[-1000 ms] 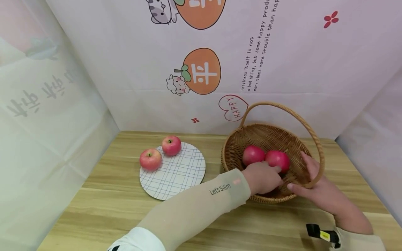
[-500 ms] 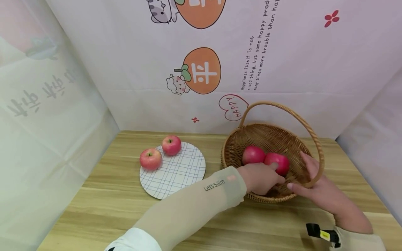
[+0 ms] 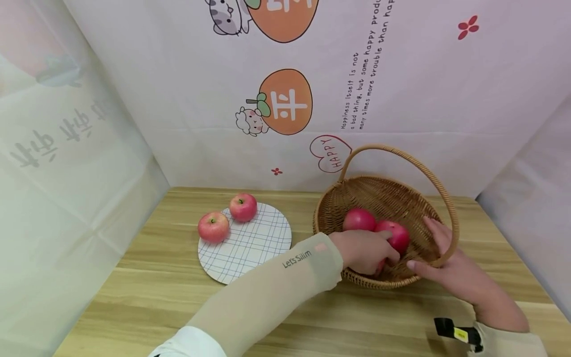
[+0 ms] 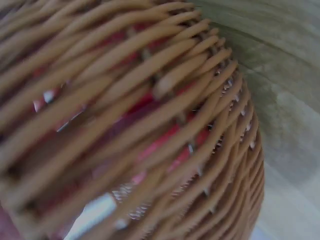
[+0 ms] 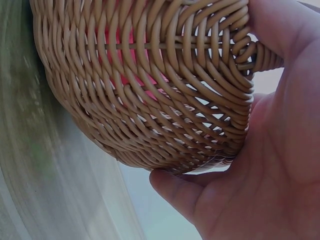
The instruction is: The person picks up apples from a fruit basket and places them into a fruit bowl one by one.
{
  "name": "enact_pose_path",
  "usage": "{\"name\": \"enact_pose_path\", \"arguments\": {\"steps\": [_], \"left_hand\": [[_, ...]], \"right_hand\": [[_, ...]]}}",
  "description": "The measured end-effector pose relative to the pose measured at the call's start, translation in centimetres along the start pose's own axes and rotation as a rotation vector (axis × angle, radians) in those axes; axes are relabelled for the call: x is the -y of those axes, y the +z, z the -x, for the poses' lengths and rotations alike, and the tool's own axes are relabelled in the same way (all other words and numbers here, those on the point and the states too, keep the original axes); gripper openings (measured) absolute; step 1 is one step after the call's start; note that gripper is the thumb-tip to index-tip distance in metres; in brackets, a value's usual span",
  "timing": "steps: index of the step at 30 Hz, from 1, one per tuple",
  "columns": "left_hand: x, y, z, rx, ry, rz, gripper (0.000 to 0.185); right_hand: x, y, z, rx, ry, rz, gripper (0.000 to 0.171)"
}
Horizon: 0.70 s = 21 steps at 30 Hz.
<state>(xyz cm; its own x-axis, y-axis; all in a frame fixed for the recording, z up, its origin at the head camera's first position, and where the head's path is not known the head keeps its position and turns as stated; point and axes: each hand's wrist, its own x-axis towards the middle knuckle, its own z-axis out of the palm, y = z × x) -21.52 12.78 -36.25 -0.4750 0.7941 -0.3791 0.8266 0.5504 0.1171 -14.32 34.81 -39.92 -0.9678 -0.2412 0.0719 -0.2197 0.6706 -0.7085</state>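
Note:
In the head view, my left hand (image 3: 363, 251) reaches over the near rim into the wicker basket (image 3: 327, 206). Its fingers curl round a red apple (image 3: 380, 267), of which only a sliver shows under the hand. Two more red apples, a left one (image 3: 358, 218) and a right one (image 3: 397, 237), lie in the basket just beyond. My right hand (image 3: 450, 265) grips the basket's right rim by the handle base, thumb inside. The right wrist view shows that hand (image 5: 265, 170) against the weave. In the left wrist view the basket wall (image 4: 150, 115) hides the left hand's fingers.
A round white board (image 3: 250, 248) with blue grid lines lies left on the wooden table (image 3: 147, 277). Two apples, a front one (image 3: 213, 227) and a back one (image 3: 243, 207), sit at its upper left edge. The basket handle (image 3: 419, 166) arches up near the printed back sheet (image 3: 223, 153).
My left hand has drawn slightly left inside the basket, and red now shows beneath its fingers. The right apple beyond it has shifted a little. My right hand stays on the rim.

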Motion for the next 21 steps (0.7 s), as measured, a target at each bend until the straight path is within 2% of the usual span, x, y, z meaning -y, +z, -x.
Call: {"name": "enact_pose_path", "arguments": {"steps": [2, 4, 9, 15, 19, 21], "left_hand": [[0.6, -0.2, 0.3, -0.017, 0.049, 0.026, 0.037], [1.2, -0.3, 0.6, -0.025, 0.064, 0.054, 0.037], [2.0, 0.0, 0.9, -0.033, 0.009, 0.129, 0.039], [2.2, 0.5, 0.8, -0.056, -0.069, 0.172, 0.032], [2.3, 0.5, 0.7, -0.080, -0.068, 0.158, 0.030], [2.5, 0.4, 0.7, -0.091, -0.046, 0.151, 0.027]], "right_hand": [[0.0, 0.0, 0.0, -0.004, -0.006, -0.001, 0.107], [0.0, 0.0, 0.0, -0.010, -0.014, -0.005, 0.108], [-0.2, 0.1, 0.1, -0.019, -0.025, -0.007, 0.108], [-0.2, 0.2, 0.1, -0.021, -0.035, -0.001, 0.108], [-0.2, 0.2, 0.1, -0.026, -0.044, 0.000, 0.107], [-0.2, 0.2, 0.1, -0.030, -0.045, -0.001, 0.107]]}}
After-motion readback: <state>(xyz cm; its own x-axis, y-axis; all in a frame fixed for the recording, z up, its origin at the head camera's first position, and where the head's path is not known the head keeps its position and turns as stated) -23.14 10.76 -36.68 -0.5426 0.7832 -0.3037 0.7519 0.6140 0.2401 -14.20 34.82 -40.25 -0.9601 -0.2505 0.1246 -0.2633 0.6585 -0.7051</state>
